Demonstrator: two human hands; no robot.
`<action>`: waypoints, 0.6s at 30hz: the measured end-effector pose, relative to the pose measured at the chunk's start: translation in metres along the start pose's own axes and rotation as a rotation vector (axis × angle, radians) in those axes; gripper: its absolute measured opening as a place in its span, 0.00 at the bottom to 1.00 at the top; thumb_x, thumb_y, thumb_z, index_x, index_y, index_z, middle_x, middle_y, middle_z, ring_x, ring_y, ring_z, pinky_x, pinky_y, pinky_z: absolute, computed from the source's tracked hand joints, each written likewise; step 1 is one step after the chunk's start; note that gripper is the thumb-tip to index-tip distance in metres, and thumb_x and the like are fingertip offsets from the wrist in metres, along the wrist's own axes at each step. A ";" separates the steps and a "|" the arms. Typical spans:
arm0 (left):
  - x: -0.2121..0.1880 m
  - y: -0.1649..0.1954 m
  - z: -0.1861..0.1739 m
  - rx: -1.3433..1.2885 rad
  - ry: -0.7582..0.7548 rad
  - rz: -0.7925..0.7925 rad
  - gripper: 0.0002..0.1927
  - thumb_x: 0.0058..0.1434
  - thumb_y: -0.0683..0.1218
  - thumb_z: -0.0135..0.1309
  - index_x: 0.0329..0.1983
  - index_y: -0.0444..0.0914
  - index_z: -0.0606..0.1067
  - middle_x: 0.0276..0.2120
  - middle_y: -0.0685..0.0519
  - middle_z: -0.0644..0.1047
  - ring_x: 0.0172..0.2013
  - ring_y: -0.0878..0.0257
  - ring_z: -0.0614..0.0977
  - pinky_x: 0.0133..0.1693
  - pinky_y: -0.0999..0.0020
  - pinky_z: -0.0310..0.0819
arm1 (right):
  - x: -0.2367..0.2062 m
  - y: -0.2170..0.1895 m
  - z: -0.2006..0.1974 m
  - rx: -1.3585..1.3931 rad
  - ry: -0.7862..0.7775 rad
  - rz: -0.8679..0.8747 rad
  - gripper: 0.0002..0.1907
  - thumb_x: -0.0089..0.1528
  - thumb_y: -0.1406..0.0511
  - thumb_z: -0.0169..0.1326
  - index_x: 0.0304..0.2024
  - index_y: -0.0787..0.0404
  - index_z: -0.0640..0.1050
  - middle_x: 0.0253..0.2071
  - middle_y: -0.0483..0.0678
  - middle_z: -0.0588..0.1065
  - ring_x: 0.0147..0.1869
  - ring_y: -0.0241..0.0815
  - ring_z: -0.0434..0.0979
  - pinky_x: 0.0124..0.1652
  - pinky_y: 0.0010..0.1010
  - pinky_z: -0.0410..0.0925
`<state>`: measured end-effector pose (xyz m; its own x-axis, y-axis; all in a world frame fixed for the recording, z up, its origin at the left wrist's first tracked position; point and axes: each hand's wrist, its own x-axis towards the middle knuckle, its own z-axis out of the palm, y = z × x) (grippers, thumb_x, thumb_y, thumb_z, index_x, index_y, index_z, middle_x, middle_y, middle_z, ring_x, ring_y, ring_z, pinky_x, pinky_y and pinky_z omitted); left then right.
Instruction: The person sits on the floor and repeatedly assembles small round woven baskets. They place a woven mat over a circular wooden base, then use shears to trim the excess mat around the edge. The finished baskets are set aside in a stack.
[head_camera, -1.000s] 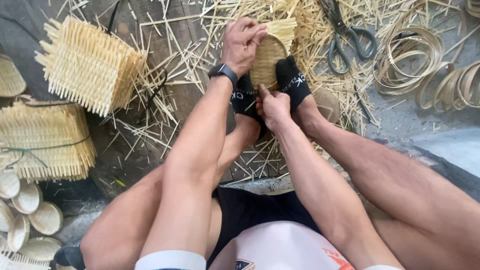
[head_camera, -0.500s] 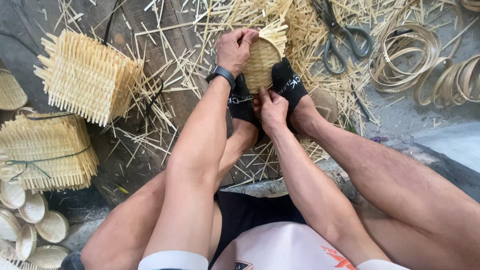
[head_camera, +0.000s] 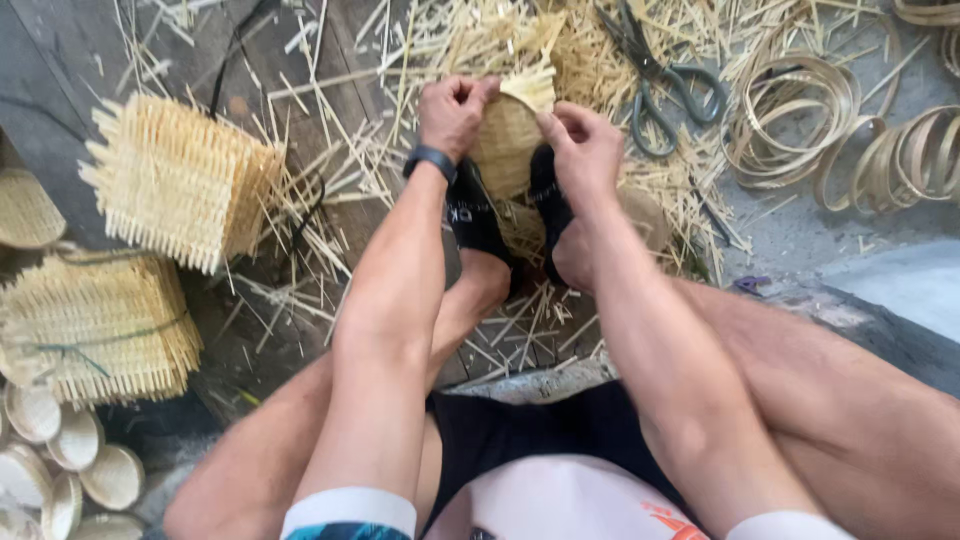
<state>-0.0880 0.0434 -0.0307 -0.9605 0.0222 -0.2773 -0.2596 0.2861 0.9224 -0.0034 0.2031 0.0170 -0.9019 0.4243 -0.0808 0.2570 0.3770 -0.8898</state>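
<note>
While the head view has drifted a little, so that the stacks of woven mats sit slightly lower and further left than a second ago, the hands themselves have barely shifted: both remain clamped on the small woven basket (head_camera: 507, 140) pinned between the two feet in black socks (head_camera: 475, 215). That steadiness suggests the weaving at the rim is being tightened in place rather than the piece being turned or set aside.

From the head camera, the left hand (head_camera: 455, 112) is a closed fist at about 10 o'clock of the basket, knuckles up, pinching the loose pale strips (head_camera: 530, 85) that stick out of the rim; a dark watch (head_camera: 430, 160) wraps that wrist. The right hand (head_camera: 585, 150) sits at about 3 o'clock of the basket, fingers curled narrow against its edge, thumb pressing the weave. Both forearms run straight out from the knees, elbows low.

Around the work, scissors (head_camera: 655, 85) lie at 2 o'clock among scattered splints, coiled bamboo hoops (head_camera: 790, 120) farther right, a stack of square woven mats (head_camera: 180, 180) at 9 o'clock, and small finished round baskets (head_camera: 75, 465) at 8 o'clock.
</note>
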 end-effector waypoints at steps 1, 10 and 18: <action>0.001 -0.001 0.001 0.001 0.004 -0.004 0.13 0.59 0.51 0.66 0.29 0.36 0.82 0.23 0.57 0.82 0.24 0.72 0.78 0.28 0.74 0.73 | 0.015 -0.002 0.004 0.088 -0.053 0.153 0.09 0.60 0.63 0.68 0.34 0.63 0.84 0.28 0.41 0.80 0.30 0.29 0.75 0.31 0.24 0.69; 0.010 -0.009 0.001 -0.104 -0.044 -0.122 0.14 0.59 0.50 0.67 0.26 0.35 0.82 0.23 0.54 0.81 0.25 0.69 0.76 0.30 0.72 0.70 | 0.037 0.007 0.010 0.285 -0.250 0.476 0.12 0.59 0.62 0.71 0.31 0.64 0.84 0.28 0.46 0.80 0.27 0.30 0.72 0.27 0.24 0.65; -0.014 0.017 -0.015 -0.069 -0.242 0.184 0.20 0.49 0.44 0.72 0.45 0.36 0.80 0.39 0.52 0.84 0.40 0.65 0.84 0.45 0.71 0.80 | 0.126 -0.029 -0.142 -0.469 -0.473 0.210 0.20 0.67 0.49 0.56 0.49 0.56 0.82 0.30 0.43 0.76 0.30 0.37 0.75 0.31 0.38 0.70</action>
<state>-0.0805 0.0333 -0.0070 -0.9426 0.2971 -0.1525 -0.0980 0.1905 0.9768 -0.0753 0.3621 0.0965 -0.8437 0.1627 -0.5116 0.4690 0.6872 -0.5548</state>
